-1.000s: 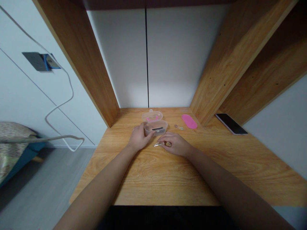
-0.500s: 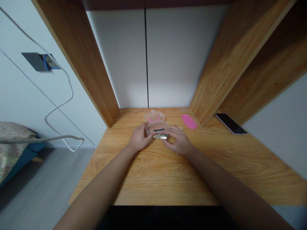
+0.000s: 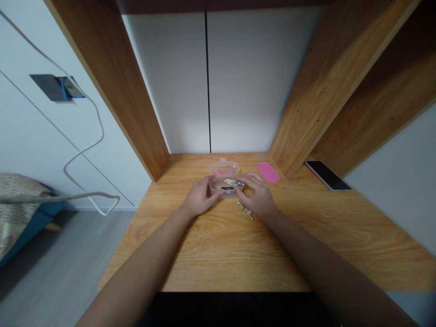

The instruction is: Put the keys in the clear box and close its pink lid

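Observation:
A small clear plastic box (image 3: 229, 195) stands on the wooden table, its hinged lid (image 3: 235, 166) with a pink handle tipped back behind it. Fingers and thumb of my left hand (image 3: 199, 196) are closed on the box's left side. Pinched between the fingers and thumb of my right hand (image 3: 256, 193) are silver hair clips (image 3: 235, 183), held over the box opening. Dark clips (image 3: 227, 188) lie inside the box. Just below my right hand, a small pile of metallic clips (image 3: 245, 210) rests on the table.
A pink oval piece (image 3: 268, 172) lies behind my right hand. Farther right, a phone (image 3: 327, 175) rests by the wooden upright (image 3: 327, 91). White panels stand at the back. A white cable (image 3: 100, 120) hangs at the left.
My right hand has raised the silver hair clips from the box's front edge to over its opening. The box has shifted slightly right, and the metallic clips on the table now show.

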Tool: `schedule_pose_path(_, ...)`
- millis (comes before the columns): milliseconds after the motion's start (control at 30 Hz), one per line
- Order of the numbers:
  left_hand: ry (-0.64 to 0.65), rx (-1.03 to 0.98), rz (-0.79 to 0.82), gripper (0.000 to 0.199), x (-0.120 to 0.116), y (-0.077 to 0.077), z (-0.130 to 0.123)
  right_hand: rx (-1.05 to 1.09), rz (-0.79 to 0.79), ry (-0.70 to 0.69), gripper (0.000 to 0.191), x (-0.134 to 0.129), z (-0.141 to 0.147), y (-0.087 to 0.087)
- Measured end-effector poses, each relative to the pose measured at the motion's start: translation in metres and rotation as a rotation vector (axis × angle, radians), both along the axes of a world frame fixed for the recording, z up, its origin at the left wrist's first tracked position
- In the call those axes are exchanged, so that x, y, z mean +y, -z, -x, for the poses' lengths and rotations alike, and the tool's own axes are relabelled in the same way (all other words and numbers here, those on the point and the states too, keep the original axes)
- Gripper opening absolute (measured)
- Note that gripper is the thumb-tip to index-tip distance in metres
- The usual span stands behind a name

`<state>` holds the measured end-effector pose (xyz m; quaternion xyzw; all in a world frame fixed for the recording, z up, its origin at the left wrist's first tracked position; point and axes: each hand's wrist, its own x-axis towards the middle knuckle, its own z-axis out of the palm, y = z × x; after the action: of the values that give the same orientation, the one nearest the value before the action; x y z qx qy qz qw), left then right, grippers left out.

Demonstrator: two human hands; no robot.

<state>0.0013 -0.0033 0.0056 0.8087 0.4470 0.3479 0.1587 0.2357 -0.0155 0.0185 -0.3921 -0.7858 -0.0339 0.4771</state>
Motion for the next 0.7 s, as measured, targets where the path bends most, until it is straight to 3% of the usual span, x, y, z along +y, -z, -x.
schedule_pose_path(700,0.016,0.006,0.013,0.053,-0.0023,-0.0048,-0.0011,0.029,0.033,-0.025,0.022,0.001,0.0007,-0.0026)
